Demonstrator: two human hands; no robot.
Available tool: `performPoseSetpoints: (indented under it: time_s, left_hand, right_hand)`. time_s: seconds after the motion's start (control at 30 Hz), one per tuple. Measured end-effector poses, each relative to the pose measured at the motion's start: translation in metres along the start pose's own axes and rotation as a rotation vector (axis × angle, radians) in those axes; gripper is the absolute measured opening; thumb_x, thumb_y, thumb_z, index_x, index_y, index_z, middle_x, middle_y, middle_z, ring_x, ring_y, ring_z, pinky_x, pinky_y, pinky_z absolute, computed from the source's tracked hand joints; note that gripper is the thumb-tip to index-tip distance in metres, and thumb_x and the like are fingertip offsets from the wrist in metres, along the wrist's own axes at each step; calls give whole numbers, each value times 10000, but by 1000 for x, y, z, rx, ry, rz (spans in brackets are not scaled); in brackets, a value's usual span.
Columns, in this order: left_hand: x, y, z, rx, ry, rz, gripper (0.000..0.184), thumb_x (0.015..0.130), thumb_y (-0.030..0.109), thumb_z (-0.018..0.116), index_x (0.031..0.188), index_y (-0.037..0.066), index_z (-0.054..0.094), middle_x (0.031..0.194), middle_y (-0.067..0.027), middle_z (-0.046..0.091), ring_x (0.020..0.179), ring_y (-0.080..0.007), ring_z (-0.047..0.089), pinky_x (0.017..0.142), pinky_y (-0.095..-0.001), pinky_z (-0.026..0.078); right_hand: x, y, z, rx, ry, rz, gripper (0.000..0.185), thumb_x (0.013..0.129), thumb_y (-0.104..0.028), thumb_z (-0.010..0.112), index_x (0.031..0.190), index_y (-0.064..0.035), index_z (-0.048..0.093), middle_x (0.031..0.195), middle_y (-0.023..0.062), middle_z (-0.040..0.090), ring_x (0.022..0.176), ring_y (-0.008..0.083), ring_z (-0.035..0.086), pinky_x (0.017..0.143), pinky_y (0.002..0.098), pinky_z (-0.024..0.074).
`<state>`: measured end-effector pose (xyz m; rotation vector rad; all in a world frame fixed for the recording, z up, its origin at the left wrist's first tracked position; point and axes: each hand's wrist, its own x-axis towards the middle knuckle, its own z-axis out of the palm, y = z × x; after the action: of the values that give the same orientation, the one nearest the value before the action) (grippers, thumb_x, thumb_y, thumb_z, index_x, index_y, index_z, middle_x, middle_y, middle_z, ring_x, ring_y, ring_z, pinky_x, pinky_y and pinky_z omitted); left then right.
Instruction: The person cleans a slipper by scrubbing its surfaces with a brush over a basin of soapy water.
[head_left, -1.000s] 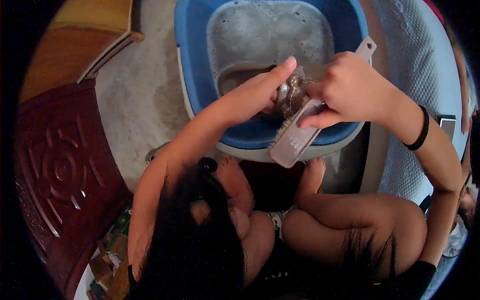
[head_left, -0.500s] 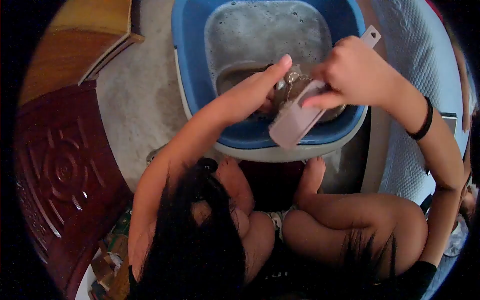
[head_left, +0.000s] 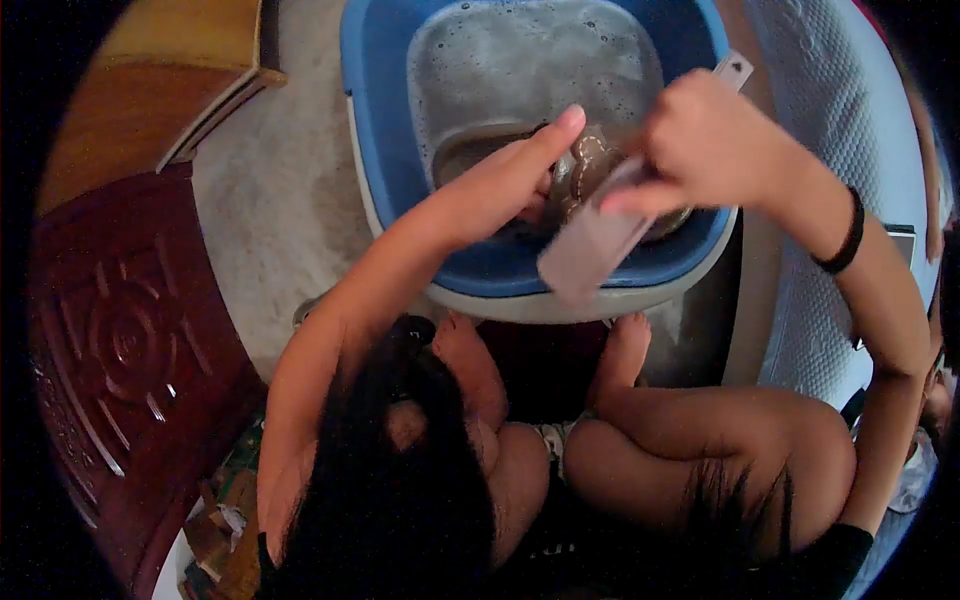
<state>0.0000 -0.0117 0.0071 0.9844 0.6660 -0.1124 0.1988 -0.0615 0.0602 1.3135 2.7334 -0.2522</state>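
My right hand is wrapped around a pale pink scrubbing brush. The brush slants down to the left, its holed handle end sticking out above the fist. Over the basin's near side, my left hand has its thumb raised and its fingers curled on a wet grey-brown item, apparently a sandal, with a pale beaded or stitched line along it. The brush lies close to this item; whether its bristles touch cannot be seen. Both are above a blue basin of cloudy, sudsy water.
A light blue quilted bed cover runs along the right. Carved dark red wood and a lighter wooden piece stand at left on a concrete floor. My bare feet are against the basin's near side.
The item in my left hand looks slightly turned, showing more of its pale trim line. My right hand and the brush have shifted very slightly; my left hand stays nearly in place.
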Motion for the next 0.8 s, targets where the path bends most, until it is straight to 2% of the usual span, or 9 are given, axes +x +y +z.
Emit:
performPoseSetpoints:
  time_s: [0.1, 0.23, 0.27, 0.37, 0.53, 0.57, 0.7, 0.8]
  left_hand:
    - [4, -8, 0, 111, 110, 67, 670, 877, 640, 276, 1122, 78, 547, 814, -12, 585, 667, -78, 490, 584, -218, 370]
    - [6, -10, 5, 23, 62, 64, 685, 873, 648, 271, 1124, 71, 543, 889, -28, 587, 733, -98, 513, 612, -229, 396]
    - [8, -12, 0, 34, 25, 37, 690, 872, 650, 269, 1127, 69, 541, 903, -31, 586, 745, -102, 514, 621, -230, 401]
    - [6, -12, -2, -20, 11, 18, 692, 874, 647, 268, 1130, 64, 538, 919, -36, 582, 773, -106, 515, 631, -227, 406]
    - [-1, -3, 2, 106, 135, 52, 679, 882, 630, 275, 1139, 60, 537, 926, -42, 585, 775, -100, 518, 635, -221, 409]
    - [-2, 0, 4, 110, 130, 42, 678, 881, 630, 274, 1138, 61, 538, 924, -40, 584, 774, -99, 517, 633, -221, 408]
    - [0, -7, 11, 90, 92, 76, 698, 874, 644, 259, 1131, 62, 545, 931, -39, 582, 775, -105, 519, 634, -217, 408]
    - [2, -5, 9, 46, 40, 57, 692, 877, 641, 254, 1095, 64, 566, 887, -32, 579, 729, -96, 500, 602, -210, 387]
  right_hand:
    - [0, 32, 2, -12, 93, 130, 535, 791, -529, 548, 565, -45, 574, 459, 153, 456, 468, 318, 510, 459, 378, 402]
    - [-6, 11, 5, -24, -28, 89, 543, 790, -536, 547, 552, -49, 544, 449, 143, 450, 457, 312, 509, 452, 368, 400]
    - [-5, 2, 9, 31, 83, 6, 550, 790, -545, 540, 545, -52, 541, 444, 140, 453, 451, 309, 507, 446, 369, 396]
    - [1, -2, 1, -7, 48, -1, 552, 796, -546, 533, 549, -53, 553, 448, 136, 459, 452, 305, 509, 443, 369, 397]
    - [9, 32, 7, -17, 84, 150, 549, 800, -541, 532, 552, -52, 563, 455, 131, 471, 450, 301, 509, 447, 366, 399]
    - [6, 31, 8, -10, 61, 173, 662, 808, -599, 458, 540, -9, 596, 469, 173, 514, 478, 346, 564, 463, 404, 471]
    - [-7, 17, 9, 59, 75, 85, 668, 815, -597, 453, 510, -14, 568, 456, 169, 500, 449, 344, 542, 447, 409, 450]
    - [-15, 23, 7, 64, -9, 11, 549, 809, -530, 518, 582, -32, 560, 464, 136, 476, 463, 306, 523, 461, 360, 414]
